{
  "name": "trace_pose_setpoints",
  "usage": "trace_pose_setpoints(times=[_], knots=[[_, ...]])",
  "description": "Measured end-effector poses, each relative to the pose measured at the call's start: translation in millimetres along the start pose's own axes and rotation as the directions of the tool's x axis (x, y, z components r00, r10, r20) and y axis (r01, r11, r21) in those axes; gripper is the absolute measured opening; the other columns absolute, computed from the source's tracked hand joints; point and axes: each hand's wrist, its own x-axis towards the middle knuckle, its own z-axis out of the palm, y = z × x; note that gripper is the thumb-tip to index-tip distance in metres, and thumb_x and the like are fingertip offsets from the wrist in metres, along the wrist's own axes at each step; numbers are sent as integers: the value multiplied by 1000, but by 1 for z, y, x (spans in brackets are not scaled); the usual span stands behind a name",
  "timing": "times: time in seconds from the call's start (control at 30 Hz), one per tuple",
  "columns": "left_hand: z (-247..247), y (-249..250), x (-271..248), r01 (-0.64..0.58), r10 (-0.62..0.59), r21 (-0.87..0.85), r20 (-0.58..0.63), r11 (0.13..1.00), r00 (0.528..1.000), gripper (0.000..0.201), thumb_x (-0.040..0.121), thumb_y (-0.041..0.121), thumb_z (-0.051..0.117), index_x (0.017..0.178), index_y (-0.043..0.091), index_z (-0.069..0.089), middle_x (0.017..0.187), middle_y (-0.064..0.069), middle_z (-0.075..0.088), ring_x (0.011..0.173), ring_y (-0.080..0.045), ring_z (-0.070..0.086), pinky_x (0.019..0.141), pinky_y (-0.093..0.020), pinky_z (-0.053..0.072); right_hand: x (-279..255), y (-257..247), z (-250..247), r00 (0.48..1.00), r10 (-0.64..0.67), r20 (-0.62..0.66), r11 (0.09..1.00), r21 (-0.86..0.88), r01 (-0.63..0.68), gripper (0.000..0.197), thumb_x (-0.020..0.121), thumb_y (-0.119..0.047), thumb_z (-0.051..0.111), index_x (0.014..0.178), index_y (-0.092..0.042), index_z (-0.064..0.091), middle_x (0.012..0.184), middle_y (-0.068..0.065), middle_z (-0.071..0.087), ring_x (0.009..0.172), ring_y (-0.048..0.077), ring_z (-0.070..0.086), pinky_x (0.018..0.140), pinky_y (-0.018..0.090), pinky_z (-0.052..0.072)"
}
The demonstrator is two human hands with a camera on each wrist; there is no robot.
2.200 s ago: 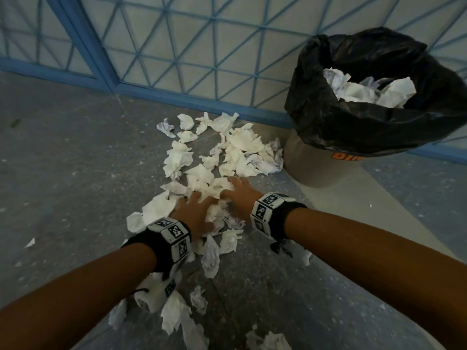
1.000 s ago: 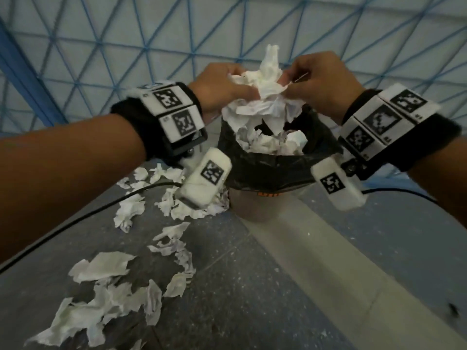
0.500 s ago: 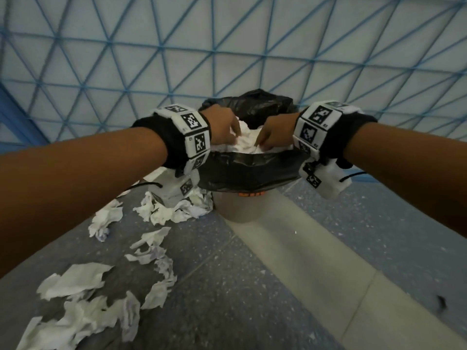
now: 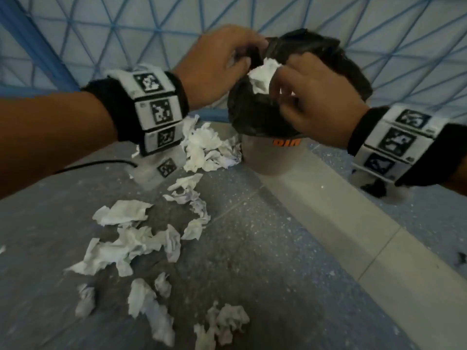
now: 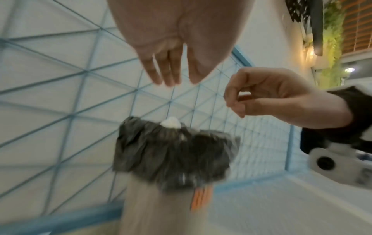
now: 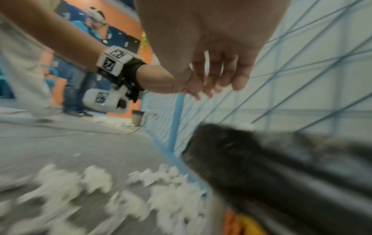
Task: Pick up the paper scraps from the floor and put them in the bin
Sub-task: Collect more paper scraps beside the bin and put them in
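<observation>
A grey bin (image 4: 273, 157) with a black liner (image 4: 257, 117) stands against the blue lattice wall. White crumpled paper (image 4: 262, 74) pokes above its rim, which the left wrist view shows as a small white tip (image 5: 171, 124). My left hand (image 4: 240, 61) hovers just above the bin mouth, fingers (image 5: 167, 74) straight and empty. My right hand (image 4: 283, 97) hangs opposite it over the rim, fingers loosely curled, with nothing visibly in them (image 5: 237, 101). Several paper scraps (image 4: 131, 243) lie on the floor left of the bin.
More scraps are heaped against the bin's base (image 4: 207, 150) and near the bottom edge (image 4: 222, 322). A pale floor strip (image 4: 353, 223) runs from the bin toward the right. A cable (image 4: 96, 164) trails from my left wrist. People stand far off (image 6: 80, 71).
Both hands carried a bundle of scraps up, pushed it down into the bin, and have now lifted out of the liner empty.
</observation>
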Motion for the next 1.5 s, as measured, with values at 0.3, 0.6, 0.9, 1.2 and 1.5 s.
trace_pose_setpoints(times=[0.3, 0.6, 0.9, 1.2, 1.5], knots=[[40, -45, -237, -13, -115, 174, 702, 985, 702, 37, 83, 41, 57, 116, 24, 52, 130, -4, 44, 116, -19, 43, 97, -34, 43, -106, -118, 126, 660, -556, 505, 824, 230, 518, 46, 72, -41, 68, 110, -17, 61, 100, 12, 65, 82, 29, 62, 61, 33, 53], [77, -52, -319, -145, -274, 315, 930, 938, 247, 74, 81, 37, 61, 140, 39, 17, 153, -7, 7, 138, -32, 16, 104, -48, 41, -178, -179, 173, 228, -520, 823, 804, 382, 455, 66, 91, -40, 49, 146, -36, 12, 157, 16, 5, 139, 47, 14, 98, 61, 36], [83, -54, -310, -37, -164, 200, 885, 979, 437, 38, 87, 18, 52, 124, 24, 53, 130, -4, 48, 119, -22, 47, 99, -25, 37, -168, -182, 184, 392, -551, 737, 814, 370, 448, 29, 74, -33, 48, 90, -30, 72, 92, 6, 72, 67, 21, 68, 47, 22, 54], [77, -60, -304, 558, -426, 95, 753, 824, 501, 32, 82, 15, 61, 114, 15, 63, 120, -4, 62, 115, -20, 56, 100, -30, 43, -123, -153, 160, 674, -161, 721, 956, 283, -75, 35, 97, -20, 40, 132, -16, 46, 143, 11, 33, 129, 28, 35, 104, 37, 39], [45, -41, -183, 782, -564, -477, 544, 401, 621, 21, 85, 0, 56, 99, 10, 68, 96, -14, 69, 78, -17, 62, 62, -19, 52, -60, -107, 94, 953, 55, 297, 868, 458, -192, 30, 90, -16, 55, 118, -7, 60, 123, 16, 49, 102, 17, 47, 87, 21, 38]])
